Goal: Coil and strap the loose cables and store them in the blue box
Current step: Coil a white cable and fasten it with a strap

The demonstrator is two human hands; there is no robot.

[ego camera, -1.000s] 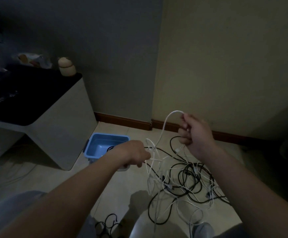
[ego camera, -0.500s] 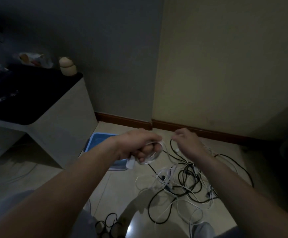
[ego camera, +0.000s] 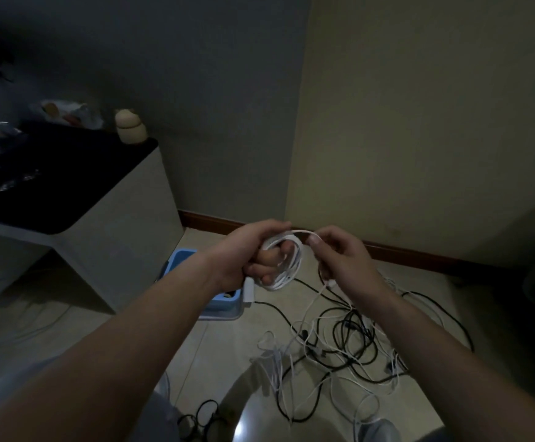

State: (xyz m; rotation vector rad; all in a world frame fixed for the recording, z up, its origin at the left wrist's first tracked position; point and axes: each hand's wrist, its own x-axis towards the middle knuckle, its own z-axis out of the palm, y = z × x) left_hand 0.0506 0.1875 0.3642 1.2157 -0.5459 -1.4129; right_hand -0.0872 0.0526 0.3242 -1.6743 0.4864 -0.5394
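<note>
My left hand [ego camera: 253, 253] grips a small coil of white cable [ego camera: 286, 266], with several loops wound round its fingers and a white plug hanging below the fist. My right hand [ego camera: 339, 256] pinches the loose run of the same cable just right of the coil; the strand drops from it to the floor. A tangle of black and white cables [ego camera: 349, 346] lies on the tiled floor beneath my right forearm. The blue box [ego camera: 180, 260] stands on the floor behind my left wrist, mostly hidden by the arm.
A white cabinet with a dark top [ego camera: 68, 199] stands at the left, with a small beige jar [ego camera: 130, 130] and bags on it. Another black cable bundle [ego camera: 202, 419] lies near my knees. Walls with a brown skirting board [ego camera: 419, 253] close off the corner.
My left hand has risen from near the floor with more white loops wound on it. My right hand came down and in toward the coil, still feeding the cable.
</note>
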